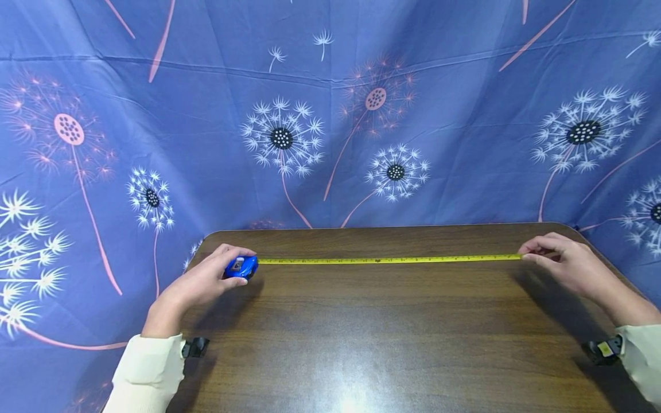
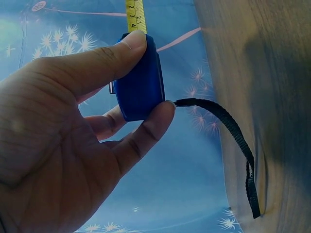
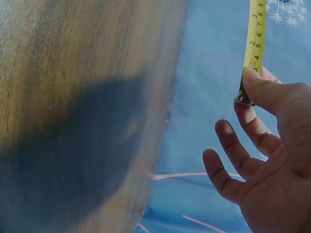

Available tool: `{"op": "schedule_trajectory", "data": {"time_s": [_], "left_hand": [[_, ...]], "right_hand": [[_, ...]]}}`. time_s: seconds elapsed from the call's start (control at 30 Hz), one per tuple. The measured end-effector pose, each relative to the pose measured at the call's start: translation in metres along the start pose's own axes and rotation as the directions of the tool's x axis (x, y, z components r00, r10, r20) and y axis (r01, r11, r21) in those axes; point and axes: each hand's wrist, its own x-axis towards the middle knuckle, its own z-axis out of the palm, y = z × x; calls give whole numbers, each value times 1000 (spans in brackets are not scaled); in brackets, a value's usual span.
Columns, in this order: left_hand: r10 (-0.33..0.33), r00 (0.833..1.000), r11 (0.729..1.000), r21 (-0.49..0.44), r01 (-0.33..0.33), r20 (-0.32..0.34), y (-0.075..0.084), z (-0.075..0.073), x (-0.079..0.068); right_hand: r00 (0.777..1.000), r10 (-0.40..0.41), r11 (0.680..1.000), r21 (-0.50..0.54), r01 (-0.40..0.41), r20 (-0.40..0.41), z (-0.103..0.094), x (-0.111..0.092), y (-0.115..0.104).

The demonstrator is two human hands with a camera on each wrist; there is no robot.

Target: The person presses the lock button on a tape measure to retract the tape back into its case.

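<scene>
My left hand [image 1: 209, 275] grips the blue case of a tape measure [image 1: 241, 267] between thumb and fingers, over the table's left side. A black wrist strap [image 2: 228, 121] hangs from the case in the left wrist view. Out of the case runs the yellow blade [image 1: 382, 261], stretched straight across to the right. At its far end my right hand [image 1: 573, 264] pinches the blade near the metal end hook [image 3: 244, 101] between thumb and fingertips. In the right wrist view its other fingers [image 3: 235, 150] are loosely bent, apart from the blade.
A brown wood-grain table [image 1: 361, 327] with rounded far corners lies below both hands, which cast shadows on it. Behind and beside it hangs a blue cloth [image 1: 330, 115] with dandelion prints. Dark devices [image 1: 196, 347] are worn at both wrists over pale sleeves [image 1: 147, 367].
</scene>
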Motion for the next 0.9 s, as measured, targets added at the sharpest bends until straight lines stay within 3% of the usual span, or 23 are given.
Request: {"op": "schedule_trajectory", "data": {"time_s": [0.9], "left_hand": [[31,1000,1000,0,-31,3,8,3,3]], "right_hand": [[999,-33,999,-23,33,0,11,4,-9]]}}
